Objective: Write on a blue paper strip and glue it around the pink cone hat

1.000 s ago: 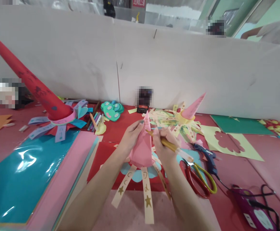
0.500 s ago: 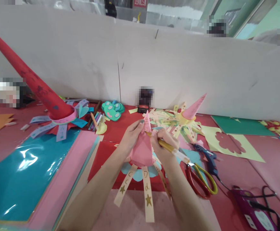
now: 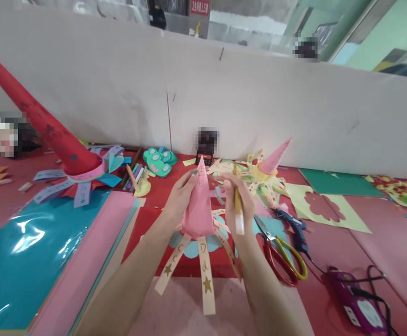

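A pink paper cone stands upright in front of me, with gold characters near its tip. Cream paper strips fan out from its base, several bearing gold letters and stars. Light blue scalloped paper shows under the base. My left hand grips the cone from its left side, fingers near the upper part. My right hand, apart from the cone on its right, is closed round a gold marker held almost vertically.
Scissors and a glue gun lie to the right, near a purple corded device. A red cone hat leans at left beyond shiny blue sheets. A smaller pink cone hat stands at the back by a white partition.
My right hand has drawn the marker away from the cone to the right and turned it upright. My left hand still holds the cone. The view has shifted slightly.
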Demonstrator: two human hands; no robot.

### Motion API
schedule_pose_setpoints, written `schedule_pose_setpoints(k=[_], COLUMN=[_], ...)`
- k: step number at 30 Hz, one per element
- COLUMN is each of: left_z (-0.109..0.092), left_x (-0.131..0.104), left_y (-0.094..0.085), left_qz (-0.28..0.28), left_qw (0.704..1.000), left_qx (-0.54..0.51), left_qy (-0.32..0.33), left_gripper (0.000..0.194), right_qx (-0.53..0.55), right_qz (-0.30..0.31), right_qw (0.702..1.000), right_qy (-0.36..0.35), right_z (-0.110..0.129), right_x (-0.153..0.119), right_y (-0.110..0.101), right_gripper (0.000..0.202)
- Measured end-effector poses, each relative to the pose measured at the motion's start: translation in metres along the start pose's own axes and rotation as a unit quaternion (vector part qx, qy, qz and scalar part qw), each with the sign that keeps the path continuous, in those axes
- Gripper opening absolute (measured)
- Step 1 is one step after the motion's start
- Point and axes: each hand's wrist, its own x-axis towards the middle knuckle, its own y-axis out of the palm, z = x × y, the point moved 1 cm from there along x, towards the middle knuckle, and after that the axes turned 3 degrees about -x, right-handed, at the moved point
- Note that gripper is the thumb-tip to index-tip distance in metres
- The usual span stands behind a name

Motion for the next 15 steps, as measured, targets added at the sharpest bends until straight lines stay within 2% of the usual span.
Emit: schedule_pose_setpoints(k=[3, 7, 12, 15], left_z=[-0.004, -0.009, -0.010, -0.010], left_x=[0.000, -0.001, 0.000, 0.000], left_y=[-0.002, -0.001, -0.001, -0.002], left_qz=[-0.029, -0.036, -0.035, -0.029], left_qw=[1.000, 0.998, 0.996, 0.994], left_qx=[-0.009, -0.038, -0.058, -0.066], left_qy=[-0.004, 0.030, 0.057, 0.077], left_gripper=[0.030, 0.029, 0.028, 0.028], right_qx=[-0.002, 0.052, 0.112, 0.098], right_qz=[0.064, 0.177, 0.331, 0.382], right_qw=[0.997, 0.978, 0.930, 0.911], right_qy=[0.053, 0.097, 0.117, 0.123], right_z=[-0.008, -0.015, -0.013, -0.011], right_x=[0.006, 0.008, 0.005, 0.004], right_y=[-0.001, -0.001, 0.005, 0.008], right_gripper=[0.018, 0.017, 0.035, 0.039])
